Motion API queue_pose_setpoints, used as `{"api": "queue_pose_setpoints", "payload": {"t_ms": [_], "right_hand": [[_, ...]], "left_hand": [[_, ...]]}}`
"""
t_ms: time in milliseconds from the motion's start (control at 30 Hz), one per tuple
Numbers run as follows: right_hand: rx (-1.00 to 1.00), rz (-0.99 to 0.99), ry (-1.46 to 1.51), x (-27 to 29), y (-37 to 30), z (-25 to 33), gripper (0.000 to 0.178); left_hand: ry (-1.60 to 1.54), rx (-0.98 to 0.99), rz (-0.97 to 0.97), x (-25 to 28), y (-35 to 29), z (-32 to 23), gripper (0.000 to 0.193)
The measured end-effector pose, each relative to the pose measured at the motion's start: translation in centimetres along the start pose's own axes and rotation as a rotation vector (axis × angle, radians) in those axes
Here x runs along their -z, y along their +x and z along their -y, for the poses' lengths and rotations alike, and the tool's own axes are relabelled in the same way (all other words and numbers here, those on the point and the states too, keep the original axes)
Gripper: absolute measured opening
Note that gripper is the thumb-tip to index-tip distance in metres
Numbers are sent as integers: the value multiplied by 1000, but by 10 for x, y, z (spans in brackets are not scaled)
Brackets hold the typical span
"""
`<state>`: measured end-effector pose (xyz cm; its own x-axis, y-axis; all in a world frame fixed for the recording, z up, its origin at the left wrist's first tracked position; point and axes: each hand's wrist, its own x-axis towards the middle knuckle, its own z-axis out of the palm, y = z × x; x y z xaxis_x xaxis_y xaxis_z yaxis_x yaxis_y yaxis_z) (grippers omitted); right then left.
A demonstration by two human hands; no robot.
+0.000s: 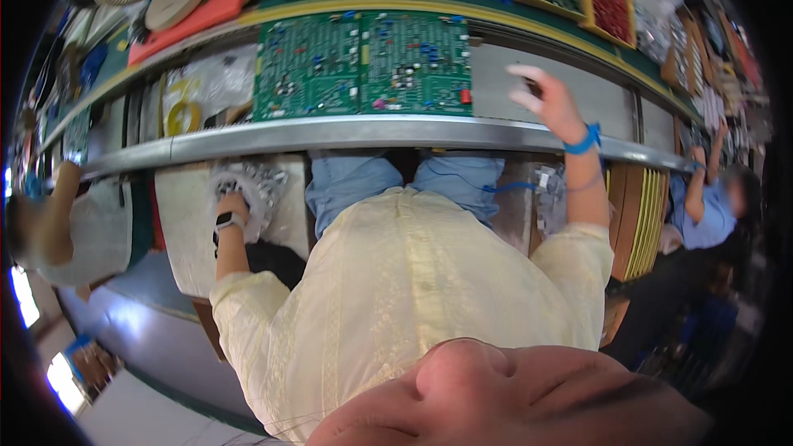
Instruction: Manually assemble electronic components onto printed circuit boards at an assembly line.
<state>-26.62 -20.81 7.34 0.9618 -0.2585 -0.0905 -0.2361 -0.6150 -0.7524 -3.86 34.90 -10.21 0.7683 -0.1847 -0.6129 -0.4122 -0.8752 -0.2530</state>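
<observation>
My right hand (545,99) hovers with loose, empty fingers just right of the green circuit board (363,66), whose long axis runs left-right. My left hand (231,202) dips into a bag of small parts (256,186), its grip hidden.

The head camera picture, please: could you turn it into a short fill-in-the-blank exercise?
1. The circuit boards on the conveyor are ____ in colour.
2. The right hand wears a ____ wrist strap.
3. The left hand, with a watch on its wrist, reaches into a bag of small ____ parts.

Missing words: green; blue; silvery
</observation>
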Motion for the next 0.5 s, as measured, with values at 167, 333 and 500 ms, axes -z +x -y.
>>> {"api": "queue_pose_setpoints", "payload": {"t_ms": [167, 333, 500], "right_hand": [[227, 9, -148, -13, 26, 17, 37], [141, 42, -177, -18, 33, 13, 35], [216, 105, 210, -26, 43, 0, 35]], "left_hand": [[-45, -112, -221, -3, -6, 6, 24], [-281, -54, -413, 62, -53, -4, 21], [-657, -620, -860, 174, -100, -71, 25]]}}
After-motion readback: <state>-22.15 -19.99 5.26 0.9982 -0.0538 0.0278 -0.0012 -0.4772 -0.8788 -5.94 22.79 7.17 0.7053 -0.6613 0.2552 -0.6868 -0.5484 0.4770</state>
